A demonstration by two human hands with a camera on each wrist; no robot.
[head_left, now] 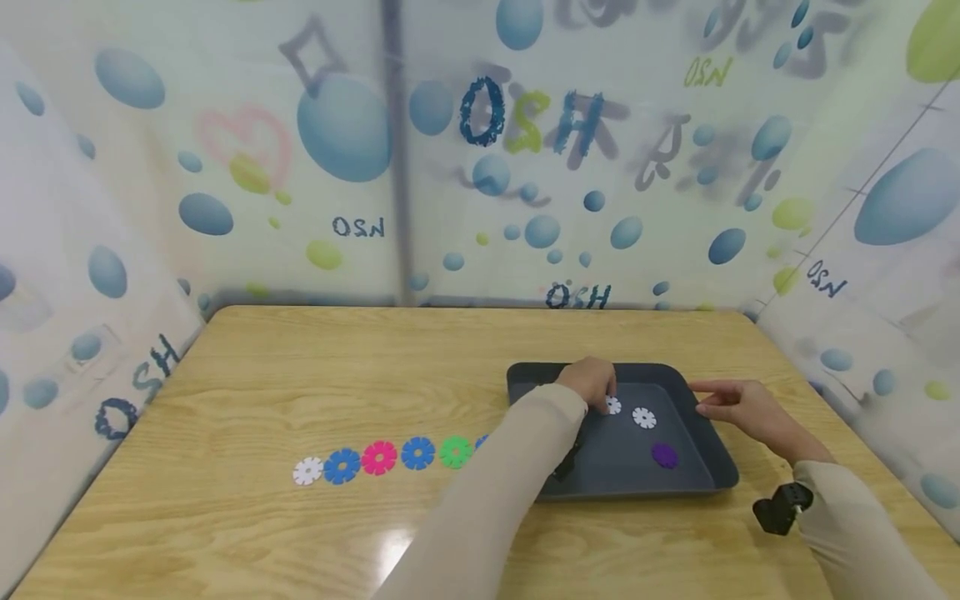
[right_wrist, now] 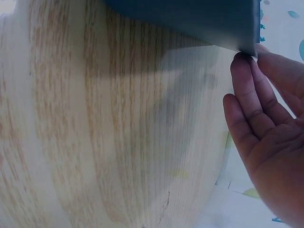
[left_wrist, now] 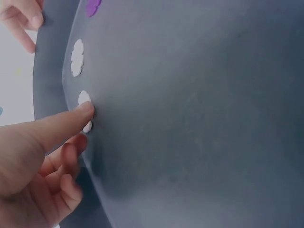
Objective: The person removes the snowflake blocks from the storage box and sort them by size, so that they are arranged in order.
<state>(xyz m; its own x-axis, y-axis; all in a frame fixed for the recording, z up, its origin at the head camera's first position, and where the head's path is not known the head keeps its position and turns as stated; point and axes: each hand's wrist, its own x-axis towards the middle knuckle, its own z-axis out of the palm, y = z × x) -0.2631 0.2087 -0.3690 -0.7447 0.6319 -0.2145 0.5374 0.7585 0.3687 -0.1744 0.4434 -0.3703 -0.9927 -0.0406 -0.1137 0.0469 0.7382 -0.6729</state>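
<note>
A dark grey tray [head_left: 622, 475] stands on the right part of the table. My left hand [head_left: 590, 382] reaches into it, its thumb over a white snowflake disc [left_wrist: 84, 97] near the tray wall and the other fingers curled close by. A second white disc [head_left: 644, 417] and a purple disc [head_left: 664, 455] lie on the tray floor. At the tray's right side, my right hand [head_left: 750, 410] holds the rim, thumb on one side and fingertips [right_wrist: 243, 71] against the other.
Left of the tray, a row of discs lies on the wooden table [head_left: 300, 375]: white [head_left: 307, 472], blue [head_left: 342, 466], pink [head_left: 379, 457], another blue [head_left: 417, 452], green [head_left: 456, 452]. My left sleeve [head_left: 487, 500] partly hides one more blue disc. A patterned curtain [head_left: 450, 208] hangs behind.
</note>
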